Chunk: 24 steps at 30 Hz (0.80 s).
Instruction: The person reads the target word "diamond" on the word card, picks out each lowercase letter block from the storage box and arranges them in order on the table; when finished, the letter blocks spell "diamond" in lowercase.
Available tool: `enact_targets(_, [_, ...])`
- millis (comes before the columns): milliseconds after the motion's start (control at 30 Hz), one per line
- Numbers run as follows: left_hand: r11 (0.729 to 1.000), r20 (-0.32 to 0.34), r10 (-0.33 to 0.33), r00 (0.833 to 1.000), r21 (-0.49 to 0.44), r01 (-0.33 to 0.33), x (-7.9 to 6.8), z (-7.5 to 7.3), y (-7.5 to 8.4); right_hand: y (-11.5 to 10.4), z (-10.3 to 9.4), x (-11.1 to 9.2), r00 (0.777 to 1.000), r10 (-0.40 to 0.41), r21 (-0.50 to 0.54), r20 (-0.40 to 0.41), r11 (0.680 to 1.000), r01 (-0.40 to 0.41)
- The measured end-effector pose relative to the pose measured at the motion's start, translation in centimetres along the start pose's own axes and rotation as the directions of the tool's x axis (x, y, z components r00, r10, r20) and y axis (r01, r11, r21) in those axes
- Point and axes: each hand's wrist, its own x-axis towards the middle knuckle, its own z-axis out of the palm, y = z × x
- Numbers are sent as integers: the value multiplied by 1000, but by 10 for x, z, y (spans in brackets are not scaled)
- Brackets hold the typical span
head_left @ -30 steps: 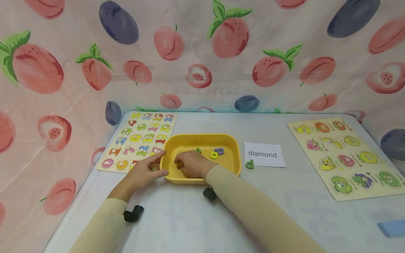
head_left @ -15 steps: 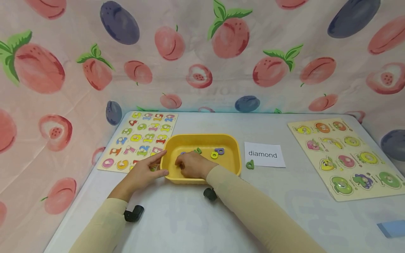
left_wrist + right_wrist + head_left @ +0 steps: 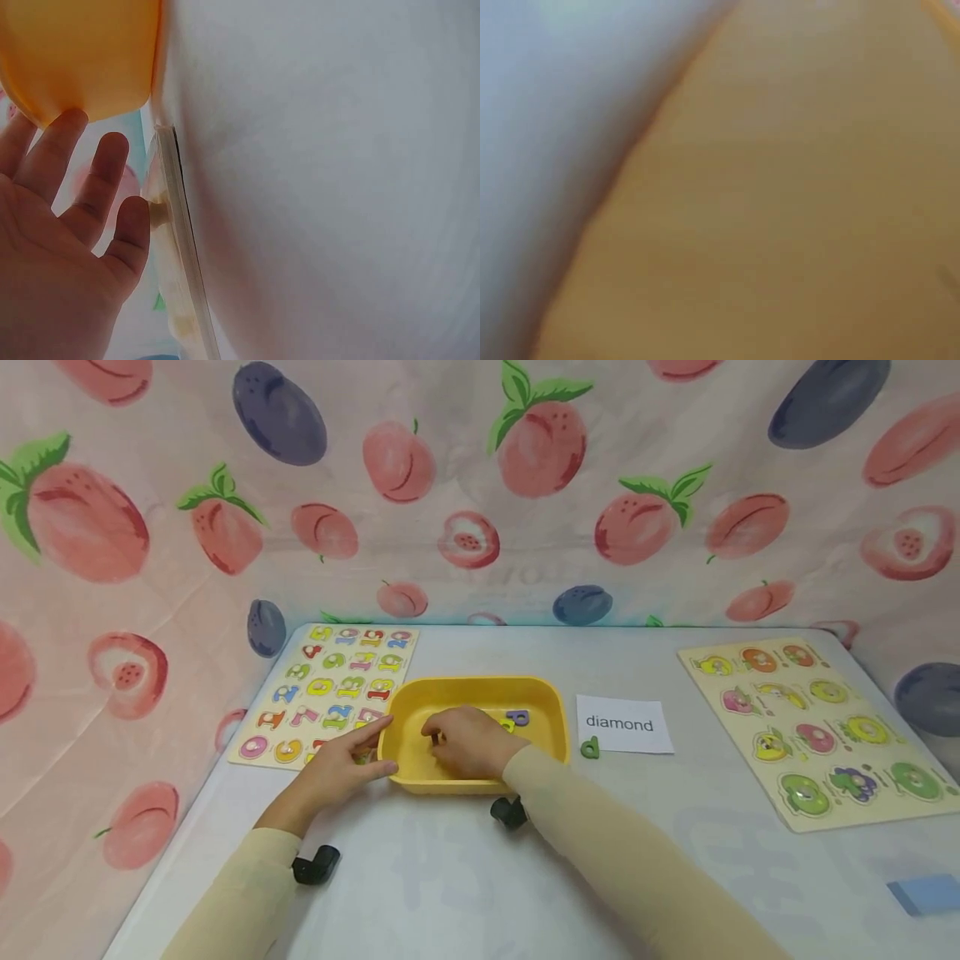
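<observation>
A yellow tray stands on the table. My left hand touches its left end, with the index finger and thumb against the rim. In the left wrist view, the fingers of the left hand are extended, and a fingertip meets the tray wall. My right hand is inside the tray with bent fingers low over its floor. Whether it pinches a letter is hidden. Just beyond that hand lie a purple letter and a partly covered yellow letter. The right wrist view shows blurred yellow tray surface.
A white card reading "diamond" lies right of the tray, with a green letter d at its lower left corner. A number puzzle board is at left, a fruit puzzle board at right. A blue block sits at lower right.
My right hand has shifted slightly right and lifted a little in the tray, now covering the green and blue letters seen half a second ago. The left hand stays at the tray's end.
</observation>
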Motion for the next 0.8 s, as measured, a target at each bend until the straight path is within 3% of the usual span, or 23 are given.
enact_targets(200, [1000, 2, 6, 1000, 7, -6, 0, -1, 1, 3, -14, -13, 998, -46, -42, -50, 998, 44])
enact_targets(367, [1000, 11, 3, 1000, -9, -3, -1, -1, 3, 6, -26, -25, 997, -39, -52, -65, 998, 35])
enact_targets(633, [1000, 16, 10, 1000, -19, -10, 0, 0, 3, 15, -46, -53, 988, -101, -70, -119, 993, 93])
enact_targets(800, [1000, 14, 9, 1000, -19, -8, 0, 0, 3, 22, -58, -74, 982, -106, -107, -158, 990, 90])
